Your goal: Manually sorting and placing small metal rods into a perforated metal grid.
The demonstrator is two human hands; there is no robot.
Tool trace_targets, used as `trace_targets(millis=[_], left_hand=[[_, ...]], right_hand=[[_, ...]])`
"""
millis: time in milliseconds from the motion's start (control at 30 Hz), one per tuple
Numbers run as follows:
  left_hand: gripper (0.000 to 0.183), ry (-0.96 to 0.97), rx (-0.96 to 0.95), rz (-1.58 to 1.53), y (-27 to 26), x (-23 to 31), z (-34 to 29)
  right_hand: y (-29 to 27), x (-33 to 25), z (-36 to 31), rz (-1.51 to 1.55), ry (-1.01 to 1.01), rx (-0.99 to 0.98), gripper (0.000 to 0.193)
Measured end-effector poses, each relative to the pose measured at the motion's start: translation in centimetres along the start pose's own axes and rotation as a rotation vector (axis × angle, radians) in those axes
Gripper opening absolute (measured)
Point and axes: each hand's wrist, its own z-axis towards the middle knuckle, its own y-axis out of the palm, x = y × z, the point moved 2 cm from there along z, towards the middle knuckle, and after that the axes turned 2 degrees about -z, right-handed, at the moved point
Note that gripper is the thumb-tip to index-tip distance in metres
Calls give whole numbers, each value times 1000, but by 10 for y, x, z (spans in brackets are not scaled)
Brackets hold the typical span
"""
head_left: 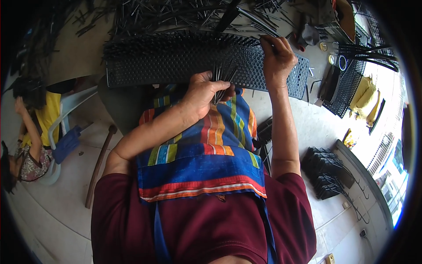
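Rods (217,75), thin and dark, several in one bunch, stand clamped between the thumb and fingers of the left hand (204,91), just near of the middle of a perforated plate; they overlap too much for an exact count. The left elbow bends outward, and its forearm slants from near left toward far right. The right hand (280,55) reaches over the plate's far right part, its forearm almost straight, wrist bent left, fingers curled and tips drawn together; I cannot tell whether a rod sits between them.

One long perforated plate (154,70) lies across the far side of the lap, and a dense band of upright dark pieces (171,44), too many to count, lines its far side. Beyond it, countless loose dark strips (154,17) lie scattered. One striped blue apron (202,171) covers the person's front.

Farther out on the left are one wooden-handled tool (101,165), one blue cloth (67,144) and one other person (33,154) with an arm raised. On the right are two dark stacks (323,163) on the floor, one pale ring (342,63) and a yellow bundle (365,97).
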Motion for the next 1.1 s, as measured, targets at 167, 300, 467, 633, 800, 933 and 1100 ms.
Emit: trace_targets(millis=[167,300,467,633,800,933,1100], left_hand=[[12,-34,-7,18,-6,-3,2],[12,-36,-43,0,-8,-3,5],[6,-13,-27,-23,-4,-1,5],[8,13,8,-29,-3,-1,3],[9,38,45,-13,-5,2,2],[9,28,-3,-16,-5,3,0],[10,28,-63,0,-9,0,3]], right_hand=[[2,7,-3,67,122,72,11],[0,2,3,-4,72,8,11],[-3,3,-1,-199,-63,-55,16],[3,-2,-8,-217,-131,-118,23],[4,-4,-11,-295,-39,-104,25],[3,11,-12,-166,-6,-10,20],[0,5,-4,-194,24,-36,17]])
